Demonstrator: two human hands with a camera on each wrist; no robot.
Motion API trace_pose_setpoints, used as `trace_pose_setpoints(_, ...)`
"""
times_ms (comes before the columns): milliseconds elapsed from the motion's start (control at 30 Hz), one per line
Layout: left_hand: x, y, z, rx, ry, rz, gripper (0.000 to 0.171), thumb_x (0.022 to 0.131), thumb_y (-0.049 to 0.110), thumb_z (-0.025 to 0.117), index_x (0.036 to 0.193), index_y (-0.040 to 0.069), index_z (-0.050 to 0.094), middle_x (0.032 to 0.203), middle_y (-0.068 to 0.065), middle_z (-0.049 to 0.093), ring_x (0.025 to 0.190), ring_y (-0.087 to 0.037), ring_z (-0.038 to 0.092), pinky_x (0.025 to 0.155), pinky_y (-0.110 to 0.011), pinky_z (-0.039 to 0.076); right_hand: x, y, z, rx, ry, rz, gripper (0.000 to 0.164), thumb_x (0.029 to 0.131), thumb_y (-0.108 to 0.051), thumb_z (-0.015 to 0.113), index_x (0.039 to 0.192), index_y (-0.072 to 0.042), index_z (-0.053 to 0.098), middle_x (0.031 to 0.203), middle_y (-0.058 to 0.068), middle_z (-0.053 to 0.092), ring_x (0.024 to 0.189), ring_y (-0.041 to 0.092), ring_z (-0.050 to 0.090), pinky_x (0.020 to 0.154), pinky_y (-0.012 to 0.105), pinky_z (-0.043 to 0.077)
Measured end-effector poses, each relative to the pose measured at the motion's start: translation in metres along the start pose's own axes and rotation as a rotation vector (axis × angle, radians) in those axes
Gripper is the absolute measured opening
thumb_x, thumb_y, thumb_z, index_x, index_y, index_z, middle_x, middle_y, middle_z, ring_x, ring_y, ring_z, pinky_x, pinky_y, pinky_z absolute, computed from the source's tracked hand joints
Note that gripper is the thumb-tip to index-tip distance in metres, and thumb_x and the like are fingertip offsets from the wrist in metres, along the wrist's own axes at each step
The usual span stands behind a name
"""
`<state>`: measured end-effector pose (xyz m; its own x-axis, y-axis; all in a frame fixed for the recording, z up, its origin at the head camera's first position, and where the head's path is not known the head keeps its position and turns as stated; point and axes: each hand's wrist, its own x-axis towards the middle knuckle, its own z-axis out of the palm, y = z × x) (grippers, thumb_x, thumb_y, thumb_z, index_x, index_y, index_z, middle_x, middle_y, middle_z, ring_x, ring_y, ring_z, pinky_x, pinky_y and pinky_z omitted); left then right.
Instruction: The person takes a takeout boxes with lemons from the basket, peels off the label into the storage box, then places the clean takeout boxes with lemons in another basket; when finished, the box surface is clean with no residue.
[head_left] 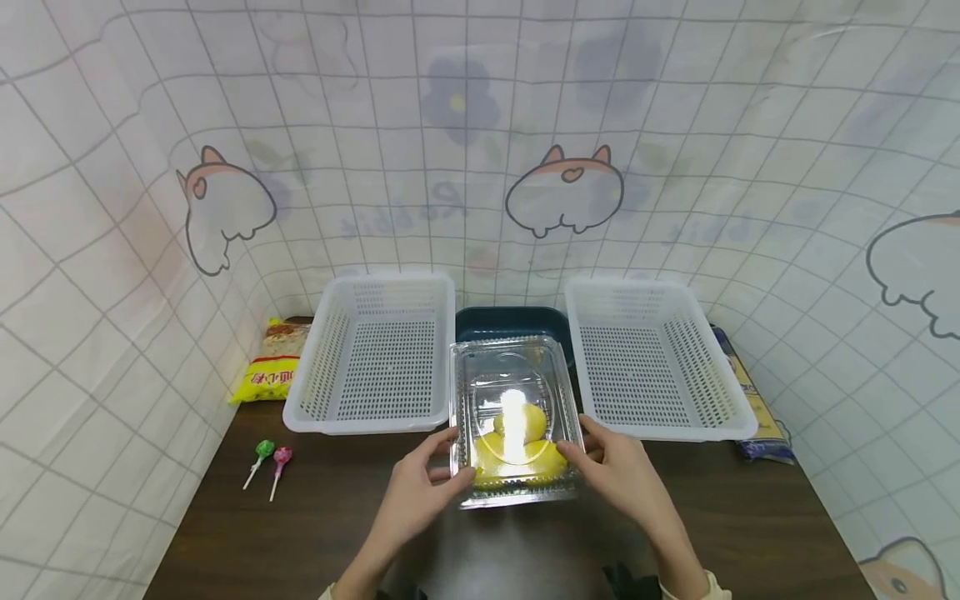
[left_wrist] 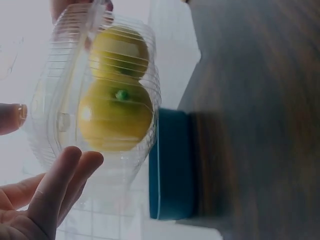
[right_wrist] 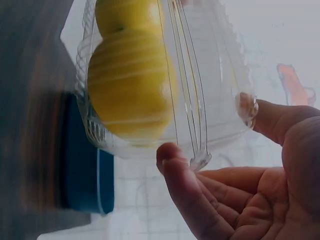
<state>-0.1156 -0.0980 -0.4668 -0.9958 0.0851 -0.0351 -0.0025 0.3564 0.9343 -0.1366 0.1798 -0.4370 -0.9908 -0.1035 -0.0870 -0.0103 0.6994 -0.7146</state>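
Observation:
A clear plastic clamshell box (head_left: 551, 358) with a ridged rim is held up above the table, its lid closed. Inside it, several yellow lemon-like fruits (head_left: 531, 423) have gathered at the end nearer me; one shows a green stem spot in the left wrist view. My left hand (head_left: 422, 492) grips the left side, thumb on top and fingers at the edge. On the opposite side my right hand (head_left: 618, 471) holds the box in the same way. Behind and below it stands a dark teal tub (head_left: 513, 321), partly hidden by the box.
White perforated baskets stand at the back, one left (head_left: 390, 367) and one right (head_left: 637, 367). Farther left lie a yellow bag (head_left: 273, 367), a green lollipop (head_left: 265, 448) and a pink lollipop (head_left: 282, 455). A blue and tan packet (head_left: 757, 408) sits beside the right basket.

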Motion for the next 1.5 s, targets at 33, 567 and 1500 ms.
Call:
trace_pose_setpoints(33,0.002,0.001,-0.002,0.005,0.009,0.005,0.059,0.083,0.028,0.08,0.136,0.011,0.059,0.125,-0.024,0.065,0.095,-0.034,0.075,0.072,-0.032,0.062,0.001,-0.002,0.0,0.004,-0.001,-0.01,0.075,0.091,-0.047,0.067,0.145,0.001,0.047,0.102,0.008,0.077,0.078,0.008,0.07,0.061,0.021,0.051)
trace_pose_setpoints(567,0.035,0.011,-0.057,0.102,0.048,-0.035,0.059,0.088,0.026,0.074,0.143,0.016,0.054,0.137,-0.023,0.06,0.109,-0.037,0.071,0.081,-0.04,0.062,0.03,-0.031,0.015,0.249,-0.098,-0.076,0.08,0.092,-0.045,0.066,0.155,-0.008,0.033,0.14,0.012,0.062,0.117,0.028,0.069,0.086,0.039,0.061)
trace_pose_setpoints(1500,0.099,-0.02,-0.159,0.19,-0.017,-0.059,0.061,0.097,0.027,0.06,0.152,0.008,0.04,0.149,-0.029,0.047,0.122,-0.041,0.058,0.085,-0.03,0.058,0.105,-0.084,0.064,0.876,-0.457,-0.006,0.073,0.103,-0.039,0.05,0.157,0.001,0.02,0.162,0.02,0.03,0.148,0.032,0.039,0.121,0.046,0.033)
